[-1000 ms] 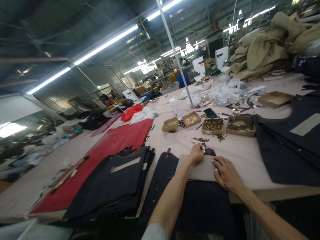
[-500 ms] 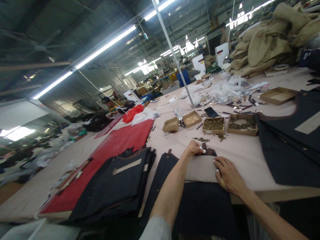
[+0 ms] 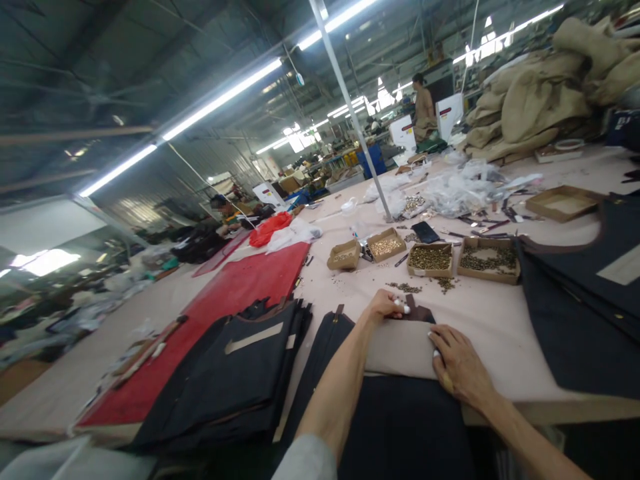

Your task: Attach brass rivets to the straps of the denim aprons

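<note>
A dark cloth piece (image 3: 405,420) with a beige band (image 3: 400,347) across its upper part lies at the table's front edge. Brown trim (image 3: 419,311) shows at its top. My left hand (image 3: 389,305) is closed at the band's top left, beside the trim, with white covers on some fingertips; whatever it pinches is too small to make out. On the band's right edge rests my right hand (image 3: 460,363), its fingers spread and bent slightly over the cloth.
Cardboard boxes of small metal parts (image 3: 430,272) stand beyond my hands, near a dark phone (image 3: 425,232). Folded dark garments (image 3: 235,373) lie left, more dark cloth (image 3: 590,320) right. A metal pole (image 3: 355,113) rises behind. One person (image 3: 424,103) is far back.
The whole view has shifted slightly, so the table and hands sit a little lower. A person in the far background now shows more clearly. Both hands keep nearly the same places on the cloth.
</note>
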Demonstrator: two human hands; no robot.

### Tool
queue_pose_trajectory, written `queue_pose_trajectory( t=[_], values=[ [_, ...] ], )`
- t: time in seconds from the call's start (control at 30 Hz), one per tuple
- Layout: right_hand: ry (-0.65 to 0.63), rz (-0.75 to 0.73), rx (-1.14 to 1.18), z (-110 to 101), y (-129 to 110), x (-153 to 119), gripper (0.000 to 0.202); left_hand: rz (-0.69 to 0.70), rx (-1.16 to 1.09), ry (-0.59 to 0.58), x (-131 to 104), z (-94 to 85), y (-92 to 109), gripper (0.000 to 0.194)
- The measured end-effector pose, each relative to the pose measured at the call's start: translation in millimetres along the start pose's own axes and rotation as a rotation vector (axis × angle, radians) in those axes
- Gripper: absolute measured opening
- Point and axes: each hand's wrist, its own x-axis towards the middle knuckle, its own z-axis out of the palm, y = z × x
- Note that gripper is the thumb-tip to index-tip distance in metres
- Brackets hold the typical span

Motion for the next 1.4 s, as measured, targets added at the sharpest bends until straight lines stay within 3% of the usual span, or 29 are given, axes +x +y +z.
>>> queue_pose_trajectory(
  t=[0.07, 0.17, 0.27, 0.4, 0.6, 0.97, 1.4],
  values=[
    [0.017, -0.003, 0.008, -1, -1, 1, 0.049, 0.061, -0.069, 0.112, -9, 1.9, -7, 0.024],
    [0.024, -0.001, 0.02, -2, -2, 1, 0.049, 0.231, 0.118, 0.26, -14, 11.4, -12, 0.005],
    [0.031, 0.0, 0.024, -1, -1, 1, 0.05, 0.36, 0.409, 0.327, -13, 21.5, -9, 0.011],
    [0.024, 0.005, 0.022, 0, -1, 1, 0.048, 0.377, 0.608, 0.373, -8, 25.0, 0, 0.024],
    [0.015, 0.01, 0.02, -1, 0, 1, 0.05, 0.357, 0.724, 0.374, -6, 22.4, 6, 0.022],
    [0.006, 0.015, 0.033, -6, -3, 3, 0.048, 0.323, 0.498, 0.237, -30, 41.4, -11, 0.022],
    [0.018, 0.016, 0.041, -4, -1, 2, 0.051, 0.399, 0.497, 0.215, -41, 41.2, 1, 0.021]
  ],
)
